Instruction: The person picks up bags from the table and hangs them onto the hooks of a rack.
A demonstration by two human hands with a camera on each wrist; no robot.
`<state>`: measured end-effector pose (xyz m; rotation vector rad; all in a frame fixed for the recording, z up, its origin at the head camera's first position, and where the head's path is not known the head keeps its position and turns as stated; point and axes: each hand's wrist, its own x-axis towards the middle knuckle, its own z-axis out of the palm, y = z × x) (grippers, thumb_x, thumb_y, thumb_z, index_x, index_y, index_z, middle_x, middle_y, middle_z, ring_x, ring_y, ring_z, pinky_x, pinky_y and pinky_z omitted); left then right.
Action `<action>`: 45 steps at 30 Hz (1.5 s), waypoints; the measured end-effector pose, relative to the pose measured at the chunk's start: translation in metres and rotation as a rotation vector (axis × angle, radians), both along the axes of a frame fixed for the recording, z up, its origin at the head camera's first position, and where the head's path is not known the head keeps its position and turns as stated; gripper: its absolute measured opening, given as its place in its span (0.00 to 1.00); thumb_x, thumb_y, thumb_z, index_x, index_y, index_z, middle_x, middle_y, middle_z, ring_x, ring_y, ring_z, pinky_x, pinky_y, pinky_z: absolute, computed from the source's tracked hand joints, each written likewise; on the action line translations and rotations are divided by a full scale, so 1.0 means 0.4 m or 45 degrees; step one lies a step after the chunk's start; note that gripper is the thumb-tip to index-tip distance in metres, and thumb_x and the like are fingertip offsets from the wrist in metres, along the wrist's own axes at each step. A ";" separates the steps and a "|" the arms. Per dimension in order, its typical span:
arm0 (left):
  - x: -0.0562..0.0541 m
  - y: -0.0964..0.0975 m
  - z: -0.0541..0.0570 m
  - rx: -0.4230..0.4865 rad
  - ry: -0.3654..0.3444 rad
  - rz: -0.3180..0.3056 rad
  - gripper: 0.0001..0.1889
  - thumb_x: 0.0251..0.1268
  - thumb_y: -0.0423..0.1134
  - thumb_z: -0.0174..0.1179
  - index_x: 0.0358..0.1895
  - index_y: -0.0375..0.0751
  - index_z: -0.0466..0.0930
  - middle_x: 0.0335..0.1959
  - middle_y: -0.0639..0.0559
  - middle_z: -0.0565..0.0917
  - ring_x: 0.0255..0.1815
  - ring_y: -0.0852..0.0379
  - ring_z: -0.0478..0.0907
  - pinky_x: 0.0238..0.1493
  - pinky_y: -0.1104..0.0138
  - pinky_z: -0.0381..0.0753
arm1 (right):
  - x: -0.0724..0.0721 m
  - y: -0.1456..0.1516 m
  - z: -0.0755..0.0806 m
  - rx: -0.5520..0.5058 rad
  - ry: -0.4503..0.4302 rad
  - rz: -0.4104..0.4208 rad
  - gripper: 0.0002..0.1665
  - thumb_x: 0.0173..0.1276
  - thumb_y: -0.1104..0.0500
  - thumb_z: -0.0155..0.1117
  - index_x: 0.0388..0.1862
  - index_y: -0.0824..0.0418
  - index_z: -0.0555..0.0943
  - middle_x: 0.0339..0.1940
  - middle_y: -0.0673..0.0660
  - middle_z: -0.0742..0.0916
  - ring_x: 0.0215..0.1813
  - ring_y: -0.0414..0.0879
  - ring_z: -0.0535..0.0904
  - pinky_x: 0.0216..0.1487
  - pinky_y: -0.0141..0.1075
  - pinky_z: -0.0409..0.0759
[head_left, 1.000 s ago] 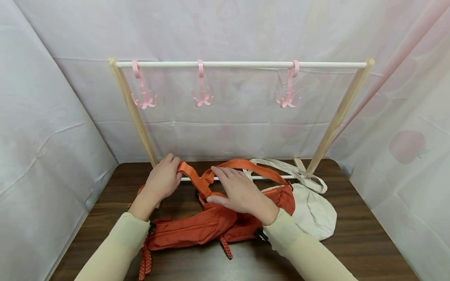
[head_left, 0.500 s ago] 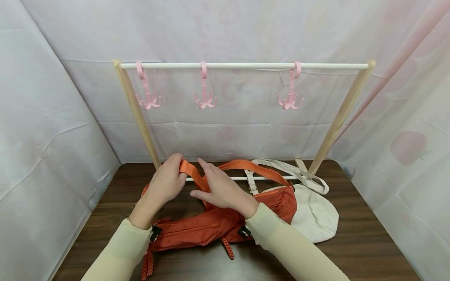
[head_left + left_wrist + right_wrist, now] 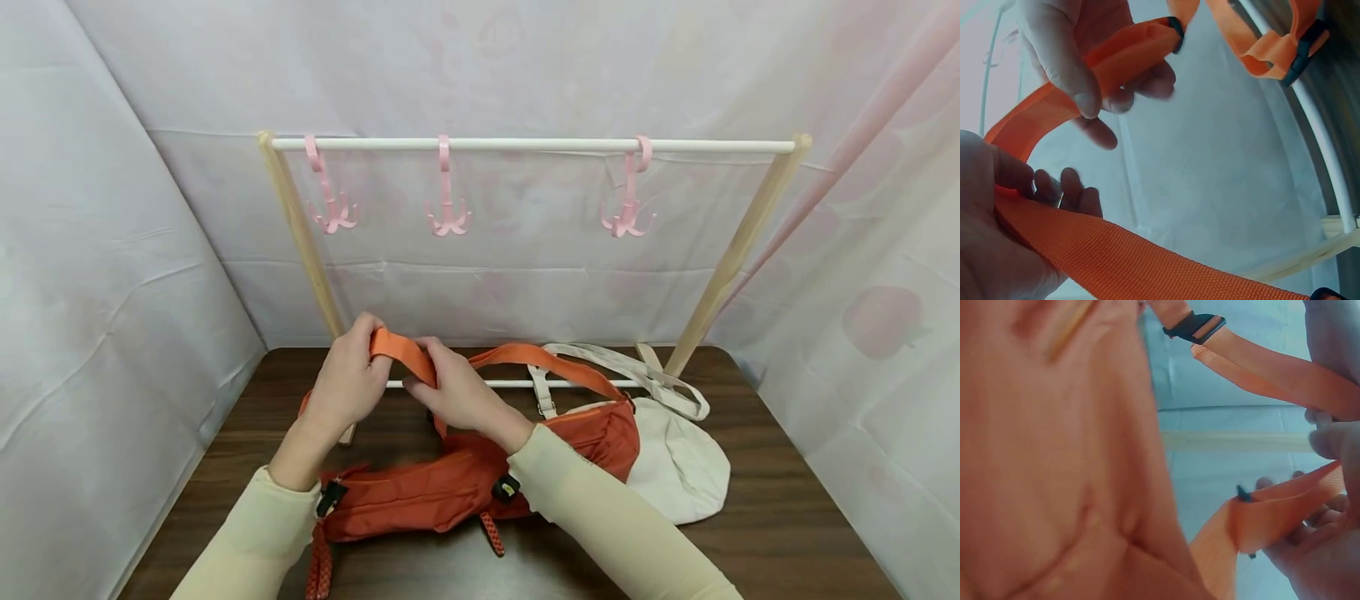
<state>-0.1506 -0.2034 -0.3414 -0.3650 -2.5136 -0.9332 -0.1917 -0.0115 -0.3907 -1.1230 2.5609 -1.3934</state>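
Observation:
My left hand (image 3: 348,371) grips an orange strap (image 3: 402,350), which is raised in an arch above the table. In the left wrist view the strap crosses the palm of my left hand (image 3: 988,219). My right hand (image 3: 459,387) holds the same strap a short way to the right. Thumb and fingers of the right hand (image 3: 1079,62) pinch it from both sides near a dark buckle (image 3: 1176,32). The strap belongs to a rust-red bag (image 3: 408,497), which lies below both hands and fills much of the right wrist view.
Another rust-red bag (image 3: 596,437) lies to the right, overlapping a cream bag (image 3: 678,462). Behind stands a wooden rack with a white top rail (image 3: 540,145). From it hang pink hooks (image 3: 447,221) on the left, centre and right. A low white bar (image 3: 517,384) runs behind the bags.
My right hand has moved left from over the bags and now pinches the strap. The left hand keeps its grip and has lifted the strap slightly. The bag below has shifted a little.

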 end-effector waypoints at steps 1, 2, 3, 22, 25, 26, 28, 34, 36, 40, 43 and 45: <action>0.001 -0.002 0.004 0.013 0.009 0.005 0.04 0.73 0.27 0.52 0.46 0.36 0.73 0.25 0.48 0.71 0.19 0.53 0.66 0.23 0.60 0.68 | 0.001 0.001 0.004 -0.028 -0.020 0.008 0.29 0.83 0.52 0.62 0.77 0.55 0.69 0.47 0.49 0.83 0.32 0.42 0.77 0.36 0.36 0.77; 0.003 -0.004 0.009 0.022 0.018 0.010 0.04 0.73 0.27 0.52 0.46 0.36 0.73 0.24 0.48 0.70 0.18 0.53 0.65 0.23 0.59 0.67 | 0.002 0.002 0.008 -0.053 -0.038 0.013 0.25 0.83 0.52 0.60 0.75 0.55 0.71 0.43 0.50 0.83 0.30 0.43 0.76 0.34 0.36 0.76; 0.004 -0.007 0.014 0.029 0.028 0.018 0.05 0.72 0.26 0.52 0.46 0.36 0.73 0.24 0.48 0.70 0.18 0.53 0.65 0.23 0.59 0.67 | 0.003 0.002 0.015 -0.074 -0.055 0.017 0.22 0.84 0.52 0.59 0.72 0.54 0.74 0.39 0.50 0.82 0.28 0.44 0.75 0.34 0.36 0.75; 0.089 -0.041 0.185 0.002 0.181 0.156 0.07 0.69 0.26 0.52 0.43 0.38 0.78 0.24 0.48 0.75 0.22 0.49 0.70 0.27 0.58 0.68 | 0.034 0.022 0.223 -0.253 0.055 0.171 0.12 0.87 0.54 0.54 0.61 0.56 0.75 0.34 0.53 0.79 0.25 0.47 0.71 0.31 0.38 0.72; 0.105 -0.041 0.215 0.001 0.223 0.171 0.08 0.68 0.26 0.53 0.43 0.38 0.79 0.22 0.48 0.73 0.22 0.50 0.68 0.26 0.60 0.66 | 0.038 0.019 0.256 -0.295 0.094 0.192 0.11 0.85 0.57 0.56 0.60 0.59 0.72 0.36 0.54 0.79 0.28 0.46 0.71 0.33 0.37 0.72; 0.109 -0.042 0.224 -0.001 0.238 0.176 0.08 0.68 0.26 0.53 0.43 0.37 0.79 0.21 0.49 0.72 0.21 0.50 0.67 0.25 0.61 0.65 | 0.039 0.019 0.268 -0.314 0.107 0.200 0.11 0.85 0.58 0.56 0.59 0.60 0.70 0.36 0.55 0.79 0.29 0.46 0.71 0.34 0.37 0.72; 0.114 -0.044 0.242 -0.001 0.263 0.183 0.08 0.67 0.25 0.53 0.43 0.37 0.79 0.21 0.49 0.71 0.21 0.50 0.66 0.25 0.62 0.63 | 0.038 0.017 0.293 -0.342 0.150 0.199 0.13 0.83 0.61 0.58 0.58 0.63 0.67 0.35 0.56 0.77 0.30 0.47 0.70 0.36 0.38 0.71; 0.105 -0.052 0.279 0.008 0.269 0.200 0.09 0.68 0.26 0.52 0.46 0.36 0.79 0.21 0.48 0.70 0.21 0.50 0.64 0.24 0.64 0.61 | 0.004 0.011 0.354 -0.346 0.297 0.123 0.11 0.78 0.64 0.57 0.51 0.61 0.65 0.31 0.55 0.73 0.31 0.45 0.68 0.37 0.36 0.67; 0.095 -0.057 0.286 0.024 0.251 0.200 0.10 0.70 0.26 0.51 0.49 0.35 0.78 0.23 0.47 0.69 0.21 0.50 0.63 0.24 0.64 0.60 | -0.017 0.005 0.368 -0.356 0.329 0.120 0.08 0.78 0.66 0.56 0.48 0.60 0.66 0.30 0.55 0.72 0.30 0.46 0.66 0.36 0.36 0.66; 0.070 -0.070 0.295 0.079 0.206 0.206 0.12 0.72 0.28 0.50 0.55 0.34 0.76 0.26 0.46 0.67 0.23 0.50 0.61 0.24 0.65 0.58 | -0.058 -0.013 0.388 -0.387 0.347 0.134 0.05 0.79 0.68 0.53 0.45 0.61 0.68 0.28 0.56 0.72 0.29 0.47 0.66 0.35 0.37 0.65; 0.050 -0.079 0.299 0.127 0.179 0.215 0.14 0.74 0.30 0.50 0.59 0.34 0.73 0.29 0.45 0.69 0.24 0.49 0.62 0.25 0.66 0.59 | -0.083 -0.030 0.398 -0.383 0.328 0.108 0.03 0.81 0.68 0.52 0.47 0.61 0.69 0.31 0.55 0.78 0.32 0.45 0.74 0.37 0.36 0.72; 0.037 -0.084 0.301 0.157 0.164 0.231 0.14 0.76 0.31 0.50 0.61 0.35 0.72 0.31 0.45 0.71 0.26 0.49 0.64 0.27 0.65 0.62 | -0.097 -0.042 0.404 -0.373 0.325 0.074 0.03 0.82 0.67 0.53 0.49 0.61 0.69 0.33 0.54 0.82 0.33 0.45 0.76 0.37 0.35 0.73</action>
